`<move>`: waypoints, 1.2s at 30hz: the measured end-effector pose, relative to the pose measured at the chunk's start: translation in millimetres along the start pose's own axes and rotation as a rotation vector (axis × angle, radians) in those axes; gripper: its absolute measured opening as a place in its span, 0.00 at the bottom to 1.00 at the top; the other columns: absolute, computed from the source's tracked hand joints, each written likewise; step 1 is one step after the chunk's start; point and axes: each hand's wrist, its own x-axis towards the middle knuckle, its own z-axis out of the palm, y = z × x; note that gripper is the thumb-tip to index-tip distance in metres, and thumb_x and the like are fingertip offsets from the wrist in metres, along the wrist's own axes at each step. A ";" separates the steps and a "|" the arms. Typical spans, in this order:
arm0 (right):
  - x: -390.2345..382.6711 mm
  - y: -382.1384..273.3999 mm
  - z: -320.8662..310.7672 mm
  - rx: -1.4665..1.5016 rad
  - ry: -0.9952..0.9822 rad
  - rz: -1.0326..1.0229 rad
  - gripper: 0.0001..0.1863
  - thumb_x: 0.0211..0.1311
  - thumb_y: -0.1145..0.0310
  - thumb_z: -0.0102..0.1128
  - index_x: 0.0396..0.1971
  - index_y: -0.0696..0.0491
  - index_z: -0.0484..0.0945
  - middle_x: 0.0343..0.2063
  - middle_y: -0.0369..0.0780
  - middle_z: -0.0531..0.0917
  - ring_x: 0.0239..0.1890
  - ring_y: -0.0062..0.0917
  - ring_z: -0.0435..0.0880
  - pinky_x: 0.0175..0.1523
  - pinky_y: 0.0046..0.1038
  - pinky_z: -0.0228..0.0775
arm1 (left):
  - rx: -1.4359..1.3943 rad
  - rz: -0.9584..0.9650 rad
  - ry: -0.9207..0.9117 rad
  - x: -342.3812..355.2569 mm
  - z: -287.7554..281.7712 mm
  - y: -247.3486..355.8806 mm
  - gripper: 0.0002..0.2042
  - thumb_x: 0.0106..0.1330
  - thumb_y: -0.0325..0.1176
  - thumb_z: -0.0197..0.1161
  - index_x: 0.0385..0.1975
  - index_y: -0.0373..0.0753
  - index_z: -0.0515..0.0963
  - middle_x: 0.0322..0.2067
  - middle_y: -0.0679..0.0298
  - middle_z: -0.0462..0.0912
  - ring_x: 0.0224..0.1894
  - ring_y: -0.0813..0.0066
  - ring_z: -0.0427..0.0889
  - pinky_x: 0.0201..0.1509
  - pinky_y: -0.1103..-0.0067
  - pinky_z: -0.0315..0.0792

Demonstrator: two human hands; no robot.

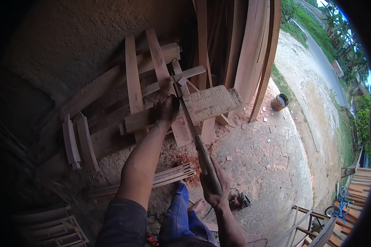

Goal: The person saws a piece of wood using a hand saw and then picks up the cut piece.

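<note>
My right hand [215, 181] is closed around the long wooden handle of a saw [188, 117]. Its thin blade, seen nearly edge-on, runs up and away across the workbench beam. My left hand [167, 109] is closed on a narrow wooden board [156, 53], pressing it against the bench just left of the blade; shadow hides part of the fingers. Blade and board edge lie close together. A small pale wood piece [182, 81] sits beside the far part of the blade. Under them lies a thick, rough bench beam [212, 101].
Another board [134, 78] crosses the bench on the left. Tall planks [251, 53] lean at the back. Grooved strips [173, 175] lie near my feet, with a dark power tool [240, 199] to their right. A bucket [279, 101] stands among scattered offcuts and sawdust.
</note>
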 end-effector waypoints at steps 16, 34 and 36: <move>39.7 6.7 17.2 0.017 0.050 -0.048 0.30 0.58 0.67 0.65 0.62 0.54 0.69 0.44 0.50 0.84 0.42 0.39 0.87 0.45 0.30 0.76 | 0.018 0.047 0.079 1.4 15.2 -14.5 0.08 0.63 0.38 0.57 0.32 0.41 0.77 0.34 0.52 0.82 0.43 0.50 0.79 0.50 0.57 0.69; -68.7 21.5 -27.8 -0.296 0.020 -0.156 0.30 0.59 0.69 0.64 0.61 0.59 0.69 0.50 0.50 0.82 0.50 0.34 0.84 0.50 0.30 0.75 | 0.022 0.063 0.088 -2.7 18.5 -23.4 0.08 0.59 0.35 0.58 0.35 0.40 0.77 0.35 0.50 0.82 0.44 0.48 0.79 0.50 0.58 0.70; -102.0 29.6 -36.5 -0.401 -0.016 0.010 0.30 0.58 0.69 0.65 0.61 0.60 0.69 0.50 0.50 0.81 0.51 0.34 0.84 0.51 0.31 0.75 | -0.036 0.082 0.073 0.9 16.0 -11.5 0.08 0.59 0.34 0.58 0.35 0.40 0.77 0.35 0.50 0.82 0.44 0.49 0.79 0.50 0.58 0.70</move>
